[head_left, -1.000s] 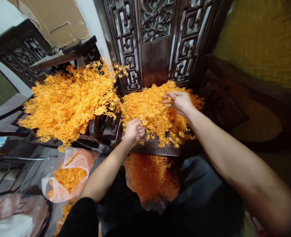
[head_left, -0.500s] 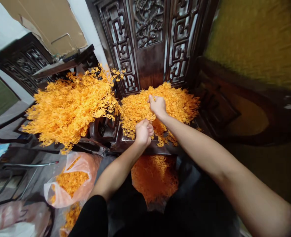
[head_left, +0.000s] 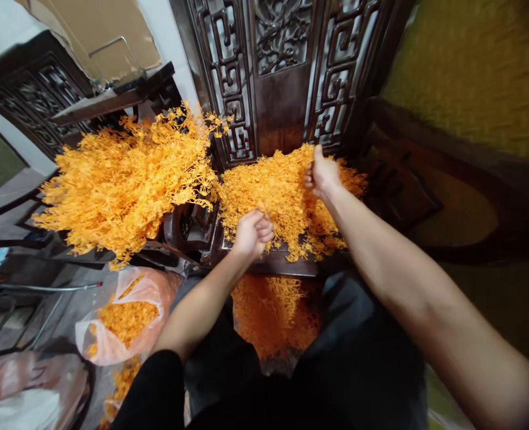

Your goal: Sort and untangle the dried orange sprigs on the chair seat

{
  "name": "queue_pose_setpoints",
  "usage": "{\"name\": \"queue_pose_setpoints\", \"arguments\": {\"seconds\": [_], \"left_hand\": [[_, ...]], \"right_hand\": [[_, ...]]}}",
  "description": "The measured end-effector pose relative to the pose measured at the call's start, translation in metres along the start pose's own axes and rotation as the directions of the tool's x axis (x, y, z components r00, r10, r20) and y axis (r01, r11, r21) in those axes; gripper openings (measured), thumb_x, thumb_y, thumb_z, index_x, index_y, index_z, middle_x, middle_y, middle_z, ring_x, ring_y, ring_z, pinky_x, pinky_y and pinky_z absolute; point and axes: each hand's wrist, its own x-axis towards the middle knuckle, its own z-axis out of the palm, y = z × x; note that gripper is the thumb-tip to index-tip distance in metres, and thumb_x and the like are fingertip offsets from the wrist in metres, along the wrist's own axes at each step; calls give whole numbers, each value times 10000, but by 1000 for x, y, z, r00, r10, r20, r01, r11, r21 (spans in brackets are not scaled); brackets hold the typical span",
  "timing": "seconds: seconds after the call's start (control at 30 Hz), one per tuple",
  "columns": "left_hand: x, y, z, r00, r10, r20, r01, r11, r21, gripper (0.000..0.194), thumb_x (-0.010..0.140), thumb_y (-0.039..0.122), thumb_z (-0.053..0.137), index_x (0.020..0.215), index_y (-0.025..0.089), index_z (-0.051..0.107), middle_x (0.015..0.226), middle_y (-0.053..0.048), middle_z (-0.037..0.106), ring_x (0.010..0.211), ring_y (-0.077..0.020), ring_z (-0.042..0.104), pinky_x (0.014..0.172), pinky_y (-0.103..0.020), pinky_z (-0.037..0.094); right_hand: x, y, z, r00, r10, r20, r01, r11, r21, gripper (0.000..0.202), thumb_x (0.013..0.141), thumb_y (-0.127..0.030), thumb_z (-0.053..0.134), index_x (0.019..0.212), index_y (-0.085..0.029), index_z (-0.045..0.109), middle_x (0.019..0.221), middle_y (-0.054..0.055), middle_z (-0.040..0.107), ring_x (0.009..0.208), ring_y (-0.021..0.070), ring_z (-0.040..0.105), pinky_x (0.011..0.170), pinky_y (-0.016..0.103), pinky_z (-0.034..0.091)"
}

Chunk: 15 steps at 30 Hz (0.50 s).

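Observation:
A low pile of orange plastic sprigs [head_left: 273, 185] lies on a dark wooden seat [head_left: 291, 264]. At the pile's front edge is my left hand [head_left: 251, 234], its fingers curled closed with thumb and forefinger together. Whatever is in it is too small or hidden to name. Over the pile's right side, my right hand [head_left: 324, 174] has its thumb pointing up and its other fingers curled in. I cannot make out what, if anything, those fingers hold. Loose ends of the sprigs hang over the seat's front between the two hands.
To the left, a large bunch of orange sprigs [head_left: 130, 185] rests on another dark wooden chair. Below it, an open pinkish plastic bag [head_left: 156, 292] holds small orange pieces. A carved wooden backrest [head_left: 282, 113] rises behind the pile. More orange pieces [head_left: 268, 310] lie between my knees.
My right hand has moved right and slightly up, away from my left hand, and its thumb now points up. My left hand has shifted a little left. The camera view has shifted slightly.

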Motion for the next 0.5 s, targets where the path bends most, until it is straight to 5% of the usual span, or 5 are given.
{"name": "queue_pose_setpoints", "arguments": {"seconds": [0.17, 0.33, 0.43, 0.5], "left_hand": [[14, 13, -11, 1000, -28, 1, 28, 992, -124, 211, 937, 132, 523, 727, 133, 539, 535, 97, 204, 384, -30, 161, 373, -157, 134], [17, 14, -14, 1000, -28, -8, 26, 983, -184, 266, 977, 109, 426, 738, 123, 542, 556, 91, 215, 378, -29, 184, 365, -158, 142], [17, 14, -15, 1000, -24, -7, 23, 982, -190, 262, 981, 110, 424, 751, 121, 548, 567, 92, 212, 382, -30, 188, 365, -157, 147], [17, 15, -16, 999, -28, -17, 25, 982, -188, 235, 973, 115, 454, 757, 126, 547, 573, 92, 210, 385, -30, 186, 366, -156, 150]], "right_hand": [[-32, -14, 7, 975, 113, 192, -166, 945, 283, 225, 978, -425, 621, 927, -208, 593, 755, 18, 670, 649, 101, 656, 534, 182, 532], [-44, -21, 4, 929, 60, 364, -231, 865, 446, 349, 961, -546, 516, 1007, -214, 611, 915, 80, 703, 922, 192, 717, 776, 337, 638], [-47, -21, 3, 931, 65, 360, -249, 833, 494, 116, 882, -250, 552, 973, -200, 603, 912, 71, 692, 932, 172, 710, 841, 330, 632], [-47, -18, 3, 947, 70, 312, -215, 862, 459, 215, 780, -108, 586, 974, -197, 603, 943, 62, 702, 913, 156, 709, 841, 314, 629]]}}
